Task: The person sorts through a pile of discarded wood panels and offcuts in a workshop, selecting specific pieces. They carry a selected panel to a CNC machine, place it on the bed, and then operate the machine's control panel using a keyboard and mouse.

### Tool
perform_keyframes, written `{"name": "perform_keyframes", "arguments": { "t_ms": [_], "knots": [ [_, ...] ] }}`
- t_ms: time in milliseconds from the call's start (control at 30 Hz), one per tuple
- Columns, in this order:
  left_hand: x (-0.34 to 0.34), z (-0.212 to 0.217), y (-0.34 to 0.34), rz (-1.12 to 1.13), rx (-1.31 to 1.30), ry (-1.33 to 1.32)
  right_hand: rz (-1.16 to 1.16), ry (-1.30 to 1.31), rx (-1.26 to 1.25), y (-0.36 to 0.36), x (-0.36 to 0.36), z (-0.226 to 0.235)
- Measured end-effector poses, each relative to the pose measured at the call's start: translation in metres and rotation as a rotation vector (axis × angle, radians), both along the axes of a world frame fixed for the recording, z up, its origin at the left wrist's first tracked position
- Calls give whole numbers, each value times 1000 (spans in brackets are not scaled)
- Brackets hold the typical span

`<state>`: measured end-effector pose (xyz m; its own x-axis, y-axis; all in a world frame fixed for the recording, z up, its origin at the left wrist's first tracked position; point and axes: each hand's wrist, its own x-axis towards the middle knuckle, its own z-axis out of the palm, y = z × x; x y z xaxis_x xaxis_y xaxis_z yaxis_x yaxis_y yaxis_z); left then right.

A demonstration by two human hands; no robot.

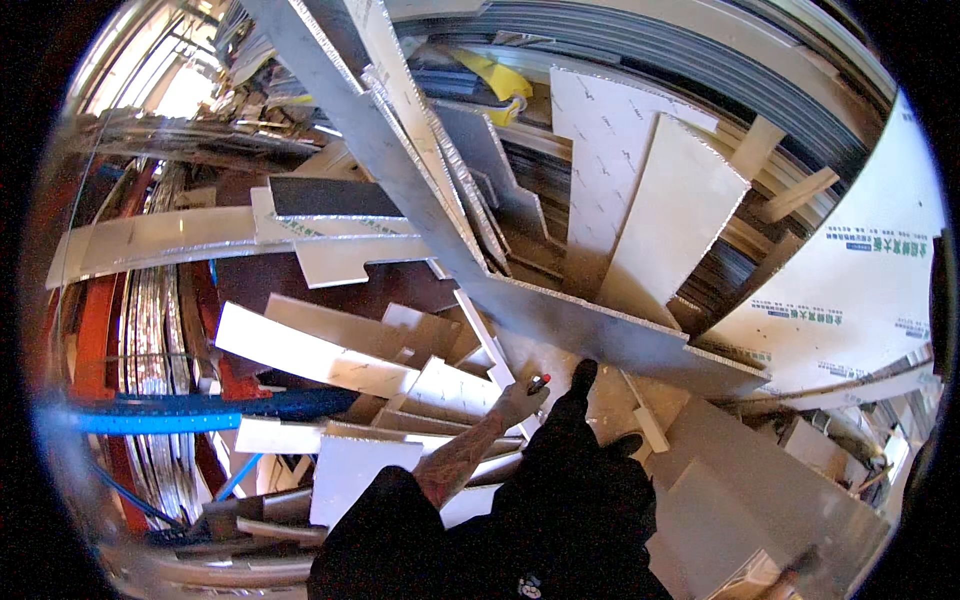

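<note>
My left hand [516,404] is closed round a small red-tipped object [540,383], too small for its kind to show. Close beside that hand stand a narrow white strip [486,340] and several cut white panel pieces [452,388]. At the lower right edge, my right hand [797,570] is smeared and its fingers cannot be made out. It is nearest a large grey-brown panel [770,490]. Ahead of my feet, a long grey panel [600,327] stands on edge.
Tall offcuts [675,215] lean at the back, and a printed white sheet [850,290] stands at the right. A blue rack beam [160,418] and red uprights [97,320] are on the left. Loose strips lie by my shoes [580,385].
</note>
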<state>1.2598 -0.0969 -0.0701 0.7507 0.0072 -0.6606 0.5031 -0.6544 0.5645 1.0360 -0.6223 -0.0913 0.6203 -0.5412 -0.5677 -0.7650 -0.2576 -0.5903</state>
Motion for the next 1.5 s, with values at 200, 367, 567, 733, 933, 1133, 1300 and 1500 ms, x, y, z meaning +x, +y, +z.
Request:
{"name": "perform_keyframes", "arguments": {
  "t_ms": [200, 367, 567, 733, 933, 1133, 1300, 1500],
  "knots": [
    [-80, 47, -8, 464, -45, -66, 259, -175, 249, 64, 125, -56],
    [-178, -63, 57, 917, -169, 38, 897, -423, 235, 251, 362, -31],
    [-163, -69, 80, 1250, -234, 113, 895, -720, 190, 433, 638, -1],
    [-174, -88, 102, 1335, -237, 139, 1001, -696, -251, 402, 793, 4],
    [-138, -67, 130, 1390, -115, 394, 1050, -554, -314, 402, 872, 9],
    [-138, -91, 132, 1510, -273, 386, 1063, -480, -297, 392, 876, 12],
    [-143, -94, 133, 1434, -227, 211, 1061, -452, -274, 376, 857, 16],
    [-145, -89, 142, 1118, -54, 30, 1048, -440, -280, 355, 817, 39]
  ]
}}
